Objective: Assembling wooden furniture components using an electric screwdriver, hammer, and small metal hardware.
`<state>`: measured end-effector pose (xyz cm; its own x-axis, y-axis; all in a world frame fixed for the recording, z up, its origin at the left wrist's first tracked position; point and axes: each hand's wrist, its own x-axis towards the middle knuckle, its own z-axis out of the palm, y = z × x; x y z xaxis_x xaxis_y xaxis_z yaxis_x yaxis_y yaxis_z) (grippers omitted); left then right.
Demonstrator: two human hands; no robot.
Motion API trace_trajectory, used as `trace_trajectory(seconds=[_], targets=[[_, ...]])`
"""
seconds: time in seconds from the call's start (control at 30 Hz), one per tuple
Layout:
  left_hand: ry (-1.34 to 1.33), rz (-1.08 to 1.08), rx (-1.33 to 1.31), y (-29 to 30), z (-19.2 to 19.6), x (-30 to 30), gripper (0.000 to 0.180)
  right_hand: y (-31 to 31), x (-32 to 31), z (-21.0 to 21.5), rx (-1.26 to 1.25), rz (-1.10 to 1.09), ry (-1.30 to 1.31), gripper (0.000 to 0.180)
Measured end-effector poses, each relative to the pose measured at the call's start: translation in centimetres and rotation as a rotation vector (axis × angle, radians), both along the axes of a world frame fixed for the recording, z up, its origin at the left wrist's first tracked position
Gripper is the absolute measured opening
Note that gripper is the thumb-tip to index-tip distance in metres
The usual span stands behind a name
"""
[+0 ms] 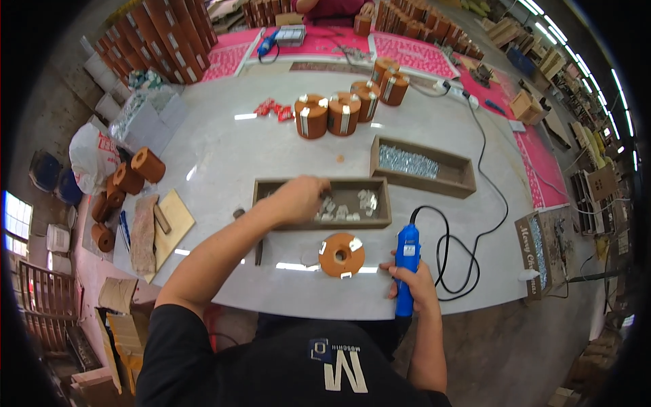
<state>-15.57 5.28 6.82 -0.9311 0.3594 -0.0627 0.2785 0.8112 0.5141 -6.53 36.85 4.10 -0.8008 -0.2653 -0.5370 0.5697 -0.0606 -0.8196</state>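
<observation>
My left hand reaches into a long wooden tray of small pale metal pieces. Its fingers are bent together over them, and whatever they hold is hidden. In my right hand is a blue electric screwdriver, gripped round its body and standing nearly upright at the table's front edge, its black cord running from the top. Between my arms lies a round terracotta-brown block, with a hole in its middle and shiny metal tabs on its rim. A dark slim tool lies left of it.
A second wooden tray holds many small silvery screws. Several brown cylinders with metal strips stand farther back, near red scraps. More brown cylinders and a board lie left. Black cord loops on the right. Another person is across the table.
</observation>
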Motion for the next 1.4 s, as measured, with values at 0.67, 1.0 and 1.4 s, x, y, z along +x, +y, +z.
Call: trace_trajectory(seconds=[0.67,1.0,1.4], targets=[[-0.683,0.572,1.094,1.1,1.4,9.7,0.016,-0.5,0.0,0.0,0.055,-0.052,0.027,0.051],[-0.528,0.560,1.061,2.3,2.2,10.4,0.016,-0.5,-0.3,-0.2,0.076,-0.042,0.032,0.052],[-0.761,0.575,1.128,1.2,1.7,10.1,0.020,-0.7,-0.1,0.2,0.058,-0.059,0.031,0.049]])
